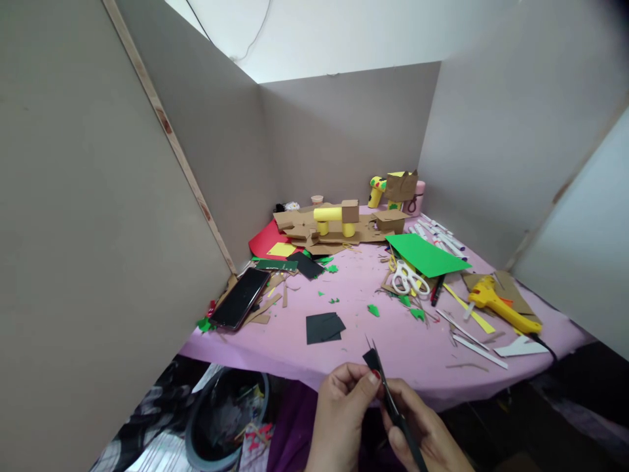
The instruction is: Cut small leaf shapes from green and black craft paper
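Observation:
Close to the table's front edge, my left hand (348, 400) pinches a small piece of black paper (369, 358) between thumb and fingers. My right hand (417, 419) is closed on a pair of dark scissors (390, 396). Their blades point up and away from me, slightly parted, right beside the black piece. Whether the blades are cutting into it I cannot tell. Just beyond my hands, several overlapping black paper pieces (325, 328) lie flat on the pink tablecloth (275, 351).
A phone (240, 298) lies at left, above a waste bin (194, 419). White scissors (409, 278), green paper (426, 254), markers (445, 239) and a yellow glue gun (504, 305) lie at right. A yellow tube figure with a cardboard box head (328, 214) stands at the back among cardboard scraps (368, 229).

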A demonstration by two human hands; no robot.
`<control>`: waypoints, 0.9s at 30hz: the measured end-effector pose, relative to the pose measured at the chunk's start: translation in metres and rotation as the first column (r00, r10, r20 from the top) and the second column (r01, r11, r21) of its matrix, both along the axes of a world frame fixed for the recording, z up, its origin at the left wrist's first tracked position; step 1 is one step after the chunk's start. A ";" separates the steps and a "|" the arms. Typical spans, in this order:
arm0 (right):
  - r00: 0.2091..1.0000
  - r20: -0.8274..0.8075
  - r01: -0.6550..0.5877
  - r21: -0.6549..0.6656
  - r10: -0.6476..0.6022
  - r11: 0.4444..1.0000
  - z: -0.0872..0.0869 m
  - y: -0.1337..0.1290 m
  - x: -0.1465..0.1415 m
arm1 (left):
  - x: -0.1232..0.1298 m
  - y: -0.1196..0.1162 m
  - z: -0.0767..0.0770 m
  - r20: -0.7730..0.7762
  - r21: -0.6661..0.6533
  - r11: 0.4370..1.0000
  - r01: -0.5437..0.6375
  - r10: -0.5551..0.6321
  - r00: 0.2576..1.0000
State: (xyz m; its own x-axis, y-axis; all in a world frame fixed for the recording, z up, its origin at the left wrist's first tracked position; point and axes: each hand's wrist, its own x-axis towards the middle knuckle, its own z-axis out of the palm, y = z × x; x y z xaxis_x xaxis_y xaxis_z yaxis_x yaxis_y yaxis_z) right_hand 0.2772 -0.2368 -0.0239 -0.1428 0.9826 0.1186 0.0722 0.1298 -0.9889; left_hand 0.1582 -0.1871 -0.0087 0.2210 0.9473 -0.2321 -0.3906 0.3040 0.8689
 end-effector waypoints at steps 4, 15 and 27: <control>1.000 -0.001 0.021 0.013 -0.021 1.000 0.001 -0.001 0.001 | 0.001 0.001 0.000 -0.006 0.022 1.000 0.022 -0.022 1.000; 0.998 0.005 0.061 0.037 -0.061 0.997 -0.001 -0.002 -0.002 | 0.001 0.001 -0.005 0.023 0.003 1.000 0.014 -0.014 1.000; 0.998 0.031 0.047 0.013 -0.048 0.999 -0.006 -0.003 0.000 | 0.000 0.000 -0.003 0.057 0.030 0.998 0.058 -0.060 0.997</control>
